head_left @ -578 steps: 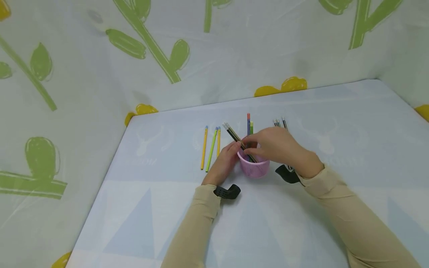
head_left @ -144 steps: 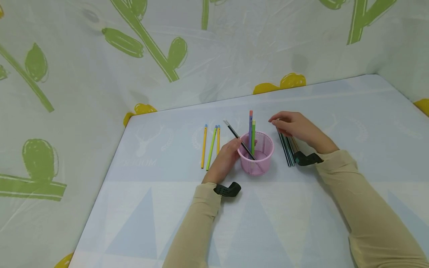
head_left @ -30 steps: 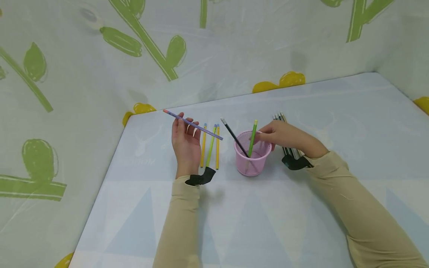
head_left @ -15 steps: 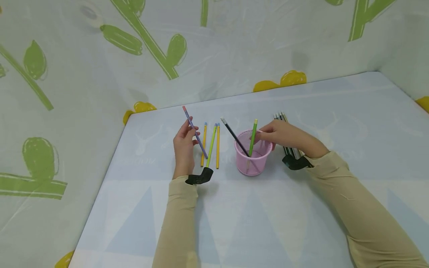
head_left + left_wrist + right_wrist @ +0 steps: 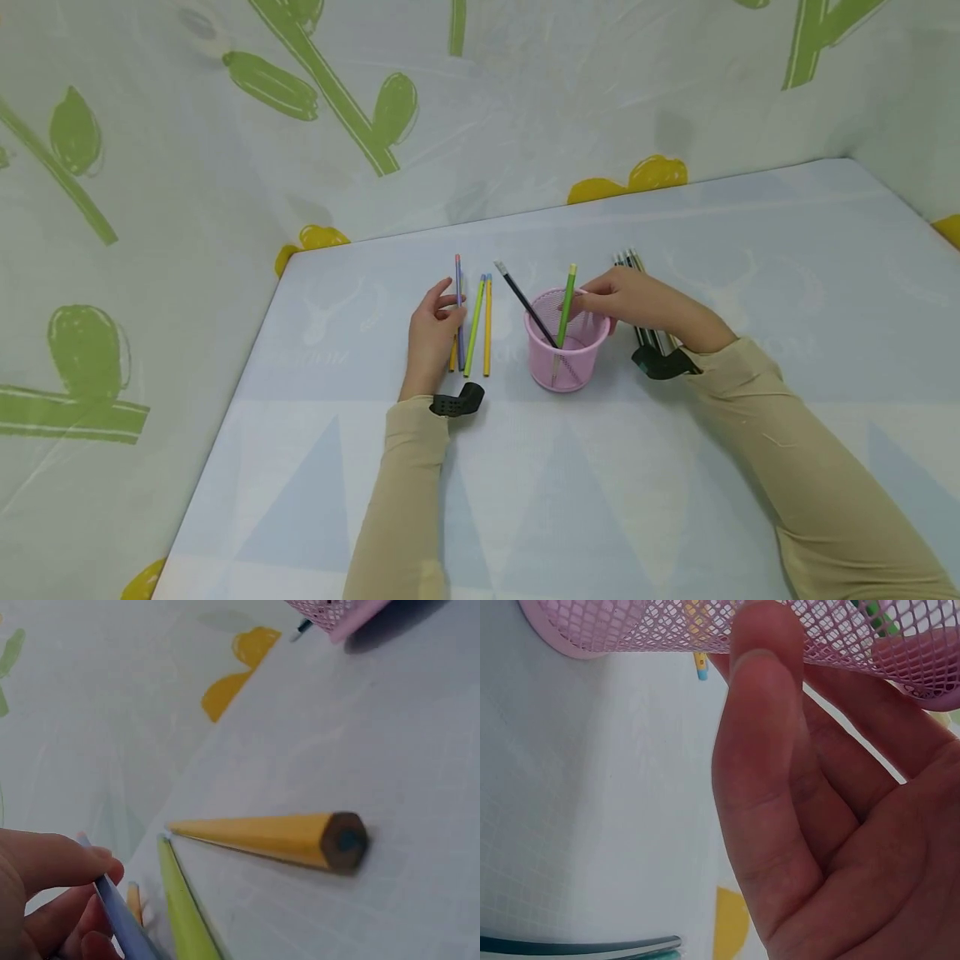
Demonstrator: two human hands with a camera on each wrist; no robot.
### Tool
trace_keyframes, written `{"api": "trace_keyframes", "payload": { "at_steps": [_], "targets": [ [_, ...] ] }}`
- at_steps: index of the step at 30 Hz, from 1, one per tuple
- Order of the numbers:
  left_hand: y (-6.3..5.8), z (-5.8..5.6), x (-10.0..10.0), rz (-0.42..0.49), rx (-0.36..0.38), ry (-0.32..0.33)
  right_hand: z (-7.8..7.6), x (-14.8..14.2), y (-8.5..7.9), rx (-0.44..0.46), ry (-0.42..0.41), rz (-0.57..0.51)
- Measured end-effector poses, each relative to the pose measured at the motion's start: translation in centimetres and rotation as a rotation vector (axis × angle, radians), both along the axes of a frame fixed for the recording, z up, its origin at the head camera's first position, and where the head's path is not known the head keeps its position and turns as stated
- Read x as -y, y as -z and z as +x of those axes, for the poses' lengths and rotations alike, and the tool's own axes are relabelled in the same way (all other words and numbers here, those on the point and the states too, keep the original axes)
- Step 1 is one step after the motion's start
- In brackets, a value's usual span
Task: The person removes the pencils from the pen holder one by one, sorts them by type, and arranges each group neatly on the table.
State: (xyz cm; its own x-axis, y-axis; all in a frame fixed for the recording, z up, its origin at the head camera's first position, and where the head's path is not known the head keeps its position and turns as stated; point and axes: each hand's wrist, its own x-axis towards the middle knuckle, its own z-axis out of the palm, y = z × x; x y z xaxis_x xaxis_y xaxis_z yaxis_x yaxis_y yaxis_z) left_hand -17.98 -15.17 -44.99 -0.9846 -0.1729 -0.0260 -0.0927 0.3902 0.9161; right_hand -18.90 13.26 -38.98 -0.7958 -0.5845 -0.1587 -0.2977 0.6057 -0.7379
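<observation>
Pinching a purple pencil (image 5: 458, 279), the left hand (image 5: 432, 340) has thumb and fingertips closed on its shaft, the red end poking up beyond them! Right beneath those fingers, partly covered, lies a yellow pencil (image 5: 452, 360), nearly in line with the purple one; whether the two touch is impossible to tell. Just right of the fingertips, a lime-green pencil (image 5: 474, 329) slants on the tablecloth (image 5: 562, 500), and next to it comes a second yellow pencil (image 5: 487, 329), their blue far ends close together.

Over to the right hand (image 5: 645, 306): thumb and fingers nip the wall of the pink mesh cup (image 5: 583, 367), which stands upright to their left. Inside, a bright green pencil (image 5: 567, 304) rises just beside those fingers, while a black pencil (image 5: 525, 302) leans away from them over the rim. And beneath this hand, dark pencils (image 5: 642, 337) lie bunched, partly hidden by it.
</observation>
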Motion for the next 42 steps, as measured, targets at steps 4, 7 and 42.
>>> {"api": "trace_keyframes", "payload": {
  "at_steps": [4, 7, 42],
  "targets": [
    [0.3, 0.0, -0.2, -0.191, -0.016, 0.020, -0.1, 0.1, 0.0, 0.000, -0.006, -0.005],
    [0.4, 0.0, -0.5, -0.324, -0.013, 0.041, -0.2, 0.2, 0.0, -0.004, -0.003, -0.005],
    [-0.4, 0.9, -1.9, 0.786, -0.155, 0.502, 0.0, 0.9, 1.0, -0.072, 0.024, -0.006]
  ]
}}
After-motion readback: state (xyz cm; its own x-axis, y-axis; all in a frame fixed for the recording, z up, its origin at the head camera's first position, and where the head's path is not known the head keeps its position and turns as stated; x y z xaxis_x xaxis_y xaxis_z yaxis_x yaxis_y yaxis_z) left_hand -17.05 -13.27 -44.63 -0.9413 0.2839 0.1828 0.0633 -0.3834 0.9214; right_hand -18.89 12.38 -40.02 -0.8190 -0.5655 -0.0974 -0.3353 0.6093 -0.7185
